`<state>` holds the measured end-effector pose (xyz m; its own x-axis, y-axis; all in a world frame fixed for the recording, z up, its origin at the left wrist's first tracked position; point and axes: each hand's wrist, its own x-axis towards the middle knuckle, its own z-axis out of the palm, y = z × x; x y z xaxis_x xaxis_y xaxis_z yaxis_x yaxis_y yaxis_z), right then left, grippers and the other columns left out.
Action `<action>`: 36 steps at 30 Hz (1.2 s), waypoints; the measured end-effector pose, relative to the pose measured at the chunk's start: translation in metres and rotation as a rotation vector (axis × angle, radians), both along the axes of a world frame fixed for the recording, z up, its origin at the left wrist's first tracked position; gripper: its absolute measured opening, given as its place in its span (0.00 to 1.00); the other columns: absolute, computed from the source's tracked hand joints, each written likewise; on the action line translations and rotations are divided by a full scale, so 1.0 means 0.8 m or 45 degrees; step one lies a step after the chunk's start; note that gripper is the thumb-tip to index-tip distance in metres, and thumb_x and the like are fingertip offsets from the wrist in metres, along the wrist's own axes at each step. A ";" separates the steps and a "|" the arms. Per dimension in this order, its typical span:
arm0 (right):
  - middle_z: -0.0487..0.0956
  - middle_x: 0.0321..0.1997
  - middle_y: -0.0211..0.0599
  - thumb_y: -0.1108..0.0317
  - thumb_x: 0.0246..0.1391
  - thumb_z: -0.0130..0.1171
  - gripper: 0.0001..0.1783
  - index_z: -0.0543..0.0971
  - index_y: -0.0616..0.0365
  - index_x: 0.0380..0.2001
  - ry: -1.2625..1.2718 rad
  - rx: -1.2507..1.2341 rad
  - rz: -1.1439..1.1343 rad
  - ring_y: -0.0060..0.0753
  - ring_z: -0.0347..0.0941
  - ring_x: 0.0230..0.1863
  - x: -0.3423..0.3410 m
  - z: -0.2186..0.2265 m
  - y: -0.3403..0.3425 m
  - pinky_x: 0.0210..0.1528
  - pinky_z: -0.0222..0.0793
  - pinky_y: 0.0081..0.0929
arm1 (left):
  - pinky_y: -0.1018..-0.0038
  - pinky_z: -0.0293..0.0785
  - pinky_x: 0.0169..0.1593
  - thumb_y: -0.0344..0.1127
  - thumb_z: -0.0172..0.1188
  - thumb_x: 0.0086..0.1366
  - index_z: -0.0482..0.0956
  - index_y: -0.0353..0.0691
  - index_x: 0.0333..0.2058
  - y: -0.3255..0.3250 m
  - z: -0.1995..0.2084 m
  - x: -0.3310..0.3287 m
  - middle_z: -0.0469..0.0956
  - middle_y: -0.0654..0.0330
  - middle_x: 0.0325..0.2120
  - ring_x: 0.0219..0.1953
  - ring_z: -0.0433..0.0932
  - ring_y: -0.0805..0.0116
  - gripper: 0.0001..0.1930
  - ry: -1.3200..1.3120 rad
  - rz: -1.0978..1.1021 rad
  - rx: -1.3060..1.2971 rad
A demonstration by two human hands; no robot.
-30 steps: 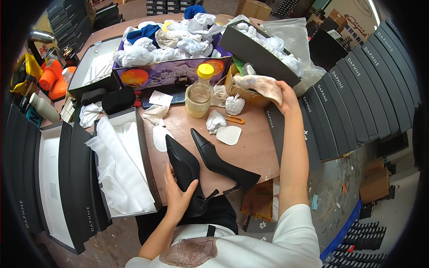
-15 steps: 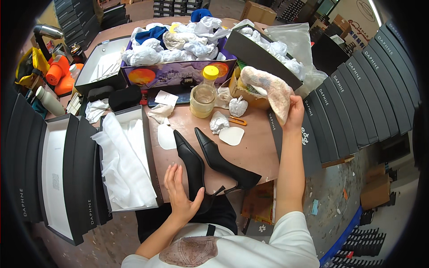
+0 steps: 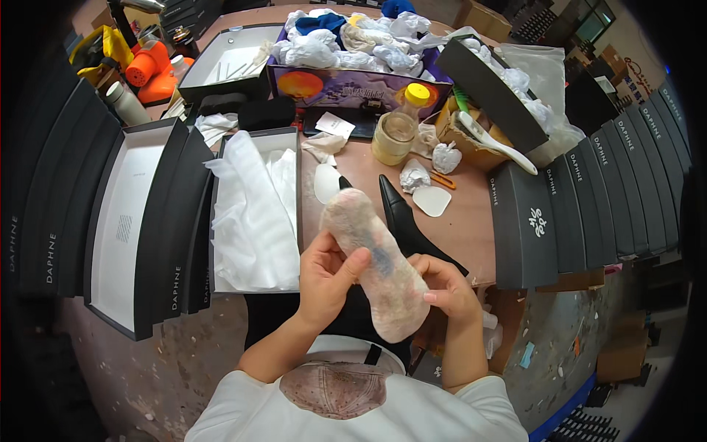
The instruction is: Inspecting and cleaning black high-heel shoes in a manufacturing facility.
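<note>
Running from far left to near right, the long axis of the stained cloth (image 3: 379,254) is set roughly in line with that of the black shoe (image 3: 403,225), whose pointed toe is turned away from the body. The cloth is held up on the near, left side of the shoe, between the two hands; whether the shoe is touched by it cannot be told.

By the left hand (image 3: 324,276), the cloth is gripped along its left edge, with the thumb laid flat on top and the fingers curled behind, mostly hidden. By the right hand (image 3: 445,291), the opposite edge is pinched near the lower end, between thumb and bent fingers. Both hands are thus closed on the cloth, with only its thickness left between thumb and fingers. The right hand is the nearer one, being placed just beside the shoe's heel end; the left is kept apart from it, across the cloth.

To the left of the shoe's toe, the dark tip of a second shoe (image 3: 344,182) is seen, its other parts covered by the cloth. Just right of the toe, a crumpled paper ball (image 3: 414,175) and a white pad (image 3: 431,201) are laid on the bench (image 3: 471,228). Beyond the toe, a glass jar (image 3: 394,140) is placed.
</note>
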<state>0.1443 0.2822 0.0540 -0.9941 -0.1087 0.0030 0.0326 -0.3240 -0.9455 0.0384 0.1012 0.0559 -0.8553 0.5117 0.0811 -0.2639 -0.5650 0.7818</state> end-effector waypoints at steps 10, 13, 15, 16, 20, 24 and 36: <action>0.76 0.43 0.45 0.54 0.49 0.61 0.32 0.67 0.66 0.50 -0.034 0.076 -0.406 0.34 0.73 0.47 -0.035 0.029 -0.066 0.53 0.66 0.28 | 0.83 0.69 0.35 0.37 0.58 0.64 0.76 0.31 0.42 -0.027 -0.003 0.025 0.76 0.65 0.32 0.33 0.72 0.82 0.15 0.072 -0.454 -0.255; 0.77 0.40 0.48 0.58 0.54 0.58 0.25 0.67 0.65 0.49 -0.088 -0.185 -0.317 0.35 0.74 0.44 -0.039 0.025 -0.074 0.54 0.67 0.33 | 0.83 0.69 0.35 0.38 0.58 0.64 0.75 0.31 0.42 -0.023 -0.007 0.026 0.76 0.65 0.31 0.32 0.72 0.82 0.15 0.033 -0.502 -0.253; 0.76 0.36 0.36 0.61 0.59 0.54 0.17 0.70 0.63 0.44 -0.040 -0.480 -0.377 0.31 0.75 0.41 -0.041 0.028 -0.083 0.56 0.67 0.34 | 0.82 0.69 0.37 0.37 0.56 0.65 0.74 0.31 0.42 -0.018 -0.008 0.026 0.75 0.63 0.34 0.34 0.72 0.81 0.14 0.054 -0.422 -0.298; 0.76 0.36 0.36 0.61 0.59 0.54 0.17 0.70 0.63 0.44 -0.036 -0.474 -0.377 0.31 0.75 0.41 -0.044 0.025 -0.076 0.56 0.67 0.34 | 0.82 0.69 0.37 0.37 0.56 0.65 0.74 0.31 0.42 -0.018 -0.014 0.025 0.75 0.63 0.34 0.34 0.72 0.81 0.14 0.059 -0.422 -0.293; 0.76 0.33 0.36 0.61 0.60 0.53 0.17 0.70 0.64 0.44 0.284 -0.344 -0.751 0.31 0.75 0.31 -0.061 0.053 0.005 0.48 0.73 0.32 | 0.75 0.68 0.43 0.34 0.53 0.64 0.72 0.34 0.44 -0.020 -0.056 0.032 0.72 0.55 0.40 0.41 0.72 0.68 0.13 0.392 0.054 -0.463; 0.77 0.31 0.34 0.65 0.54 0.59 0.12 0.76 0.61 0.38 0.477 1.286 -1.289 0.30 0.75 0.28 -0.170 0.095 0.083 0.33 0.71 0.24 | 0.69 0.66 0.49 0.34 0.61 0.57 0.68 0.35 0.49 -0.021 -0.085 0.041 0.66 0.50 0.49 0.49 0.68 0.58 0.22 0.688 0.170 -0.861; 0.75 0.41 0.35 0.57 0.43 0.66 0.19 0.76 0.49 0.40 0.558 1.832 -1.268 0.45 0.74 0.39 -0.298 -0.006 0.120 0.40 0.69 0.38 | 0.61 0.63 0.51 0.40 0.68 0.47 0.66 0.28 0.49 0.011 -0.128 0.013 0.67 0.46 0.43 0.47 0.65 0.49 0.34 0.876 0.166 -1.406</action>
<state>-0.0939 0.3783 0.0494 -0.6342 0.3111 0.7078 0.0555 0.9314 -0.3596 0.0491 0.1102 -0.0461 -0.8552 0.5061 0.1119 0.3806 0.4665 0.7985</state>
